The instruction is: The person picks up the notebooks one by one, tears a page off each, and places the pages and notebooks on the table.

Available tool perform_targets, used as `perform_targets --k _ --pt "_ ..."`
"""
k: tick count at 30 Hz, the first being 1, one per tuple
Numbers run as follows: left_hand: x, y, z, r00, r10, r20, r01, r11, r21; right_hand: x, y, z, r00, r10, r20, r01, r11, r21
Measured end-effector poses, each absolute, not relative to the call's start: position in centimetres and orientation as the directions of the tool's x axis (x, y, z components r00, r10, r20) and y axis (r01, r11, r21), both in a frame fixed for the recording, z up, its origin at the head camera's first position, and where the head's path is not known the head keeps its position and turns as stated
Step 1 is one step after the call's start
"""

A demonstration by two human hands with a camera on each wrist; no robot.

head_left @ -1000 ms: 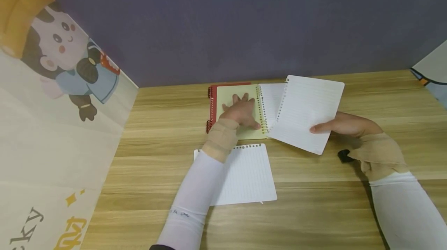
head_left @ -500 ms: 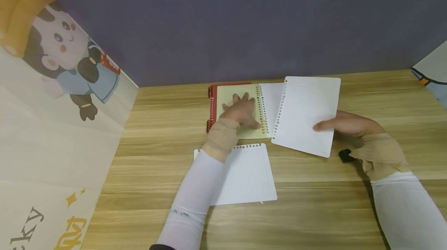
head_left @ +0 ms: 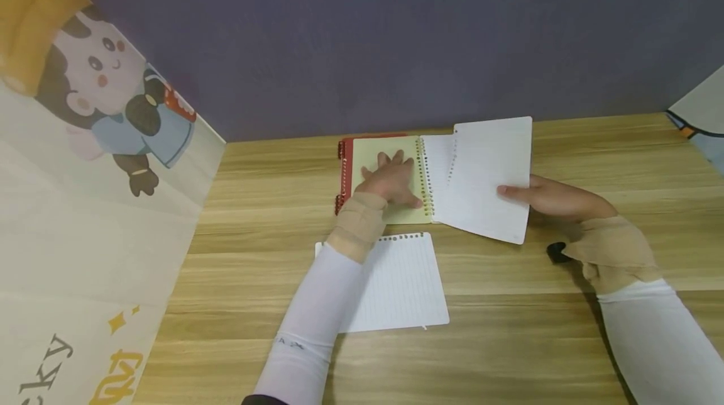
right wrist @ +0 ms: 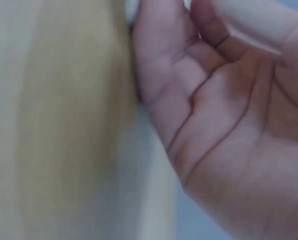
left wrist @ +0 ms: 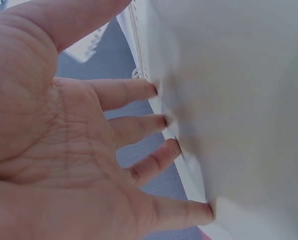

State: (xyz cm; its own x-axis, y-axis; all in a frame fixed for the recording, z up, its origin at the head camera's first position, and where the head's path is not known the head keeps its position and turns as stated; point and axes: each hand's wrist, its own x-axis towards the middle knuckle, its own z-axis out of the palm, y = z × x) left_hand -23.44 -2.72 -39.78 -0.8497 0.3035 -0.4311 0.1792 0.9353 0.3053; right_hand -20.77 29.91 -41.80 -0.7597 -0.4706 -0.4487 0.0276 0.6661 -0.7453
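Note:
My left hand (head_left: 390, 182) presses with spread fingers on the pale yellow page (head_left: 373, 146) of an open ring-bound notebook. In the left wrist view, the fingertips (left wrist: 171, 147) touch that page. My right hand (head_left: 565, 199) pinches the right edge of a white lined loose-leaf sheet (head_left: 492, 166), thumb on top and fingers beneath. This sheet has punched holes on its left side and overlaps the notebook's white right page (head_left: 437, 169). Whether its holes meet the rings is too small to tell. In the right wrist view, the curled right hand (right wrist: 224, 125) hides most of the paper.
Another punched lined sheet (head_left: 404, 285) lies on the wooden table (head_left: 498, 342), partly under my left forearm. The notebook's red cover (head_left: 347, 172) shows at its left side. A dark wall (head_left: 396, 40) rises behind, and a cartoon-printed panel (head_left: 113, 216) stands on the left.
My right hand has carried the sheet left over the notebook's right page, and the sheet's tilt has turned. My left hand has stayed in place.

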Motion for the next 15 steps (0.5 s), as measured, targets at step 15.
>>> perform_targets --k 15 --pt "-23.4 -3.2 -39.9 -0.857 0.336 -0.391 0.197 0.914 0.353 -14.5 23.0 -34.2 -0.801 -0.596 0.051 -0.524 0.658 -0.541"
